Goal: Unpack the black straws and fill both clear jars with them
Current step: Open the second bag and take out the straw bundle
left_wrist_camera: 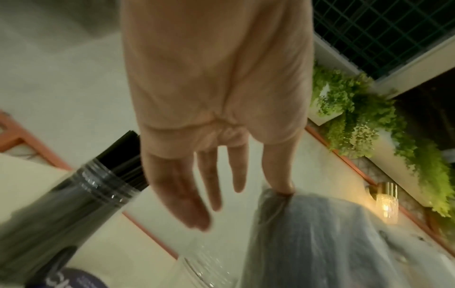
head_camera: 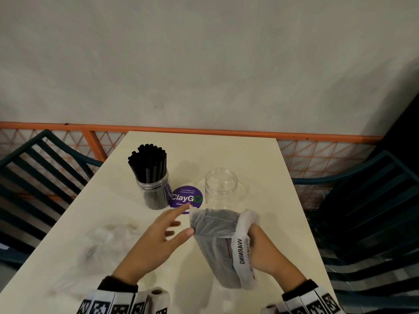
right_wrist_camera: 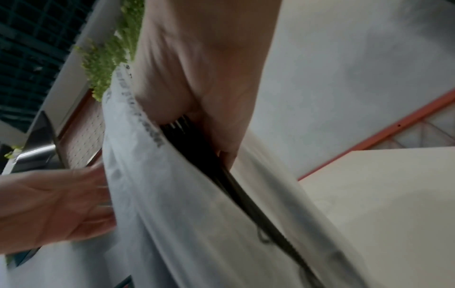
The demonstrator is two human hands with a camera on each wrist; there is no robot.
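Black straws: one bunch lies in a cloudy bag near the front of the counter.
Right hand: fingers curl round the bag.
Left hand: fingers spread; thumb touches the bag's top edge.
Full jar: stands packed with straws, back left.
Empty jar: stands just behind the bag.
Sticker: purple, between the jars.
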